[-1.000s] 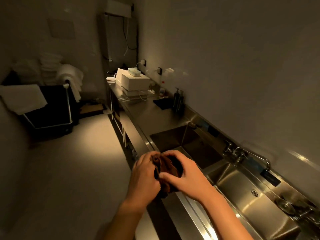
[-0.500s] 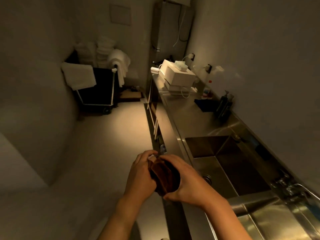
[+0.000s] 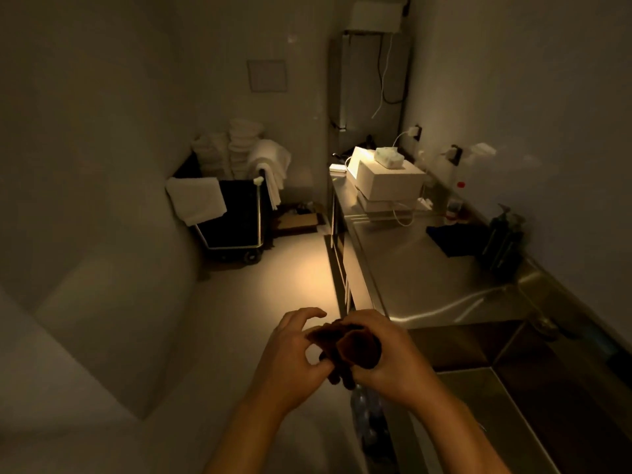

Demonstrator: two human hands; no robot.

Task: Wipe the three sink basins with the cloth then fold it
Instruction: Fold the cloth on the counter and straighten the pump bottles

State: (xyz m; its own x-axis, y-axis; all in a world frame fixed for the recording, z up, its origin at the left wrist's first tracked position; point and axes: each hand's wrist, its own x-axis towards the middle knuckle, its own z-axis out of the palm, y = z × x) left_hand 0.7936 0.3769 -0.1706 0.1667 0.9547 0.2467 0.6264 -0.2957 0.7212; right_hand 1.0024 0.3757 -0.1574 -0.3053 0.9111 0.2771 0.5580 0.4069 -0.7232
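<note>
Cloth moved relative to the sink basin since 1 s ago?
Yes. The cloth shifted left, off the sink basin, to the front edge of the counter.

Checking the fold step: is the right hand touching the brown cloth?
Touching. The head view shows the right hand curled round the bunched cloth, with no gap between them.

The person's left hand [image 3: 290,357] has loosened: its upper fingers, wrapped over the crumpled dark brown cloth [image 3: 345,347] a second ago, now arch clear of it, thumb and one finger alone touching the fabric. The right hand [image 3: 393,364] has taken the bulk of the bundle, a rounded fold now bared on top. The view has swung left, dropping the taps and bringing the black towel-draped laundry cart [image 3: 232,213] toward centre.
</note>
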